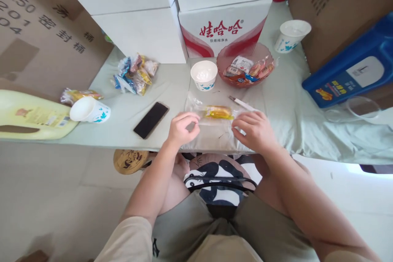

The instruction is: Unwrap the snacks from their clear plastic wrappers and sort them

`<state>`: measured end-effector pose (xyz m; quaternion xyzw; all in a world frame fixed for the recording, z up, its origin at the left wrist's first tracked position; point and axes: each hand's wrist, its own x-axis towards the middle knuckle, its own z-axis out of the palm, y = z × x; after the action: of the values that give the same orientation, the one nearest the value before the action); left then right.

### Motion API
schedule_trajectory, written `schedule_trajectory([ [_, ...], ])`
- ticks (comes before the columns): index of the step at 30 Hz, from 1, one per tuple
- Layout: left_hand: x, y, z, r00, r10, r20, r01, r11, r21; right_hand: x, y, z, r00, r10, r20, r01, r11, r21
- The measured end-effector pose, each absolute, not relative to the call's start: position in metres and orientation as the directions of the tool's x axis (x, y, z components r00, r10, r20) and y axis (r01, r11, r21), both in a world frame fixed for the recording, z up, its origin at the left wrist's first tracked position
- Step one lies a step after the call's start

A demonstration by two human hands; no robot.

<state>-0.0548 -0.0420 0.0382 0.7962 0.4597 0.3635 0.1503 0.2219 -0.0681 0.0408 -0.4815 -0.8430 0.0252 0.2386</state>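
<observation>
A snack in a yellow wrapper (219,112) lies in a clear plastic bag (196,104) at the middle of the table, near its front edge. My left hand (183,129) is at the bag's left side, with thumb and fingers curled into a pinch on its edge. On the right side, my right hand (254,130) has its fingers bent down and closed at the other end of the bag. The exact contact of the fingertips is partly hidden. Just behind my right hand lies a white-handled cutter (244,103).
Behind the bag stand a paper cup (204,75) and a pink bowl (245,80) of wrapped snacks. A phone (151,120), a snack pile (135,74) and a tipped paper cup (90,110) lie left. A blue jug (350,65) and another cup (292,36) are right.
</observation>
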Motion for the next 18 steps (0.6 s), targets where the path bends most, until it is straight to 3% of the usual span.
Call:
schedule_trajectory([
  [4,-0.059,-0.053,0.038,0.485,0.873,0.047,0.626,-0.384,0.679,0.224,-0.075,0.038,-0.421,0.906,0.048,0.875,0.420,-0.240],
  [6,-0.060,-0.052,0.036,0.465,0.880,-0.094,0.640,-0.260,0.723,0.223,-0.074,0.035,-0.346,0.938,-0.008,0.919,0.338,-0.205],
  [7,-0.060,-0.051,0.035,0.409,0.908,-0.092,0.651,-0.220,0.726,0.221,-0.072,0.034,-0.307,0.952,0.006,0.932,0.302,-0.201],
  [9,-0.058,-0.047,0.034,0.250,0.966,0.071,0.698,-0.230,0.678,0.216,-0.068,0.031,-0.255,0.961,0.104,0.936,0.272,-0.222],
  [12,-0.053,-0.036,0.031,0.155,0.934,0.322,0.780,-0.316,0.540,0.203,-0.057,0.027,-0.327,0.908,0.264,0.883,0.393,-0.257],
  [16,-0.051,-0.021,0.020,0.306,0.937,0.171,0.731,-0.346,0.588,0.187,-0.042,0.018,-0.484,0.835,0.261,0.791,0.545,-0.277],
  [18,-0.052,-0.014,0.014,0.269,0.956,0.113,0.705,-0.275,0.654,0.186,-0.041,0.016,-0.498,0.835,0.235,0.777,0.550,-0.306],
])
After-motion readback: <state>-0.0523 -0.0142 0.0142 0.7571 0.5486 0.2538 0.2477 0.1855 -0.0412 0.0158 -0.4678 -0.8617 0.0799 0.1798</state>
